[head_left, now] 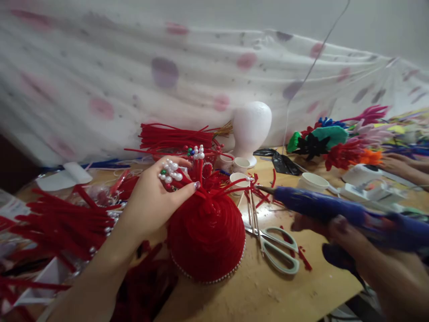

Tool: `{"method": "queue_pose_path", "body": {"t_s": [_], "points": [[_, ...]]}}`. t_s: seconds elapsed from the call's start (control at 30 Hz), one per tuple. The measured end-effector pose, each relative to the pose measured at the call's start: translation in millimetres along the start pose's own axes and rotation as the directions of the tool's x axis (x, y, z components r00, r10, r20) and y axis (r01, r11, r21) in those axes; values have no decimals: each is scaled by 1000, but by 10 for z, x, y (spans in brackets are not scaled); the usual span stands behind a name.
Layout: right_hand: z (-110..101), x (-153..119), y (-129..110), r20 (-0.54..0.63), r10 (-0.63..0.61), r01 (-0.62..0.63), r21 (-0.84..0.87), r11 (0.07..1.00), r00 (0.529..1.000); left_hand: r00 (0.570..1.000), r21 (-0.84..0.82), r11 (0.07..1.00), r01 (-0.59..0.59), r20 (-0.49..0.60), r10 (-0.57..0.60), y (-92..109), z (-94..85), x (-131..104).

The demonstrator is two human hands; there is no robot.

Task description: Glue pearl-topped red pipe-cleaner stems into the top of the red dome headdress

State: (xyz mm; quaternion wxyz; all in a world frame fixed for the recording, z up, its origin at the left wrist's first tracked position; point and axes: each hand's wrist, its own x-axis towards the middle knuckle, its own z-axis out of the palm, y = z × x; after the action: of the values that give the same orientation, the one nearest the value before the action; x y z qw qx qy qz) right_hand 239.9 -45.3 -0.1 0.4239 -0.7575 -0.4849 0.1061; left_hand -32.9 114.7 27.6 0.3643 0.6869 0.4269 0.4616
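Left hand [149,201] closed on pearl-beaded stems [171,171], exact pinch unclear, above the red dome [208,241] on the table [268,293]; right hand [372,266] grips the glue gun [318,202], whose nozzle [268,190], if hot, could scorch an outstretched stem [224,192] should it drift.

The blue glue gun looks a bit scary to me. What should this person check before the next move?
1. Glue gun held: ok, right hand wrapped around it.
2. Nozzle clear of the left hand: ok, a visible gap separates them.
3. Left hand's grip: cannot tell; thumb and fingers surround the pearl cluster, but its firmness doesn't show.
4. Nozzle hot: cannot tell from a picture.
5. Red dome upright: ok, its pearl-edged rim is down.
6. Table free of scraps: not ok, red scraps lie beside the scissors.
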Motion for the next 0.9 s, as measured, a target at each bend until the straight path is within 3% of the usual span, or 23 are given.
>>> {"method": "queue_pose_path", "body": {"t_s": [0.1,0.17,0.27,0.9], "points": [[193,188,-530,295,-93,65,103,993,951,999,58,998,-39,23,37,15,-18,-4],[294,299,-704,368,-197,154,141,978,909,997,92,992,-81,19,80,16,-18,-10],[401,372,-753,430,-204,153,151,977,879,994,114,987,-111,17,110,15,-18,-15],[482,359,-727,465,-228,161,180,970,855,998,89,994,-56,43,52,48,-31,-9]]}}
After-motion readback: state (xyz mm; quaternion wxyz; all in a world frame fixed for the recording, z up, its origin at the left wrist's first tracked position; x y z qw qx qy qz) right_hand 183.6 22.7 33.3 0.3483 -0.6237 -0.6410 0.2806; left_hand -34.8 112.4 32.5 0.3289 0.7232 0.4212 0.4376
